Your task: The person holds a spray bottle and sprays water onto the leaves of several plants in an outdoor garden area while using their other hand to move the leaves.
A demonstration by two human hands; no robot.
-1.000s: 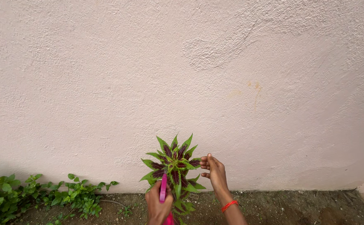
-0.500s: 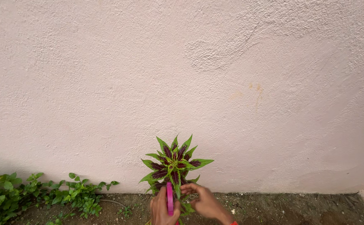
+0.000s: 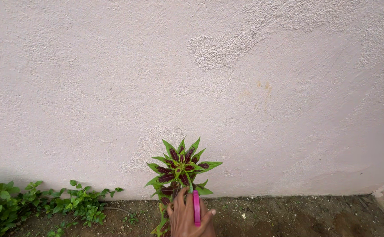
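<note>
At the bottom centre of the frame, one hand [image 3: 187,216] is gripping a pink tool [image 3: 196,207] at the base of a plant [image 3: 181,169] with purple and green leaves. I cannot tell which hand it is. The plant is standing against a pink wall [image 3: 192,79], with green creepers [image 3: 38,202] lying at lower left.

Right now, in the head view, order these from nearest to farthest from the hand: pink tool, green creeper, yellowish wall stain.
1. Pink tool, in the hand.
2. Green creeper, low at the left.
3. Yellowish wall stain, up on the right.
</note>
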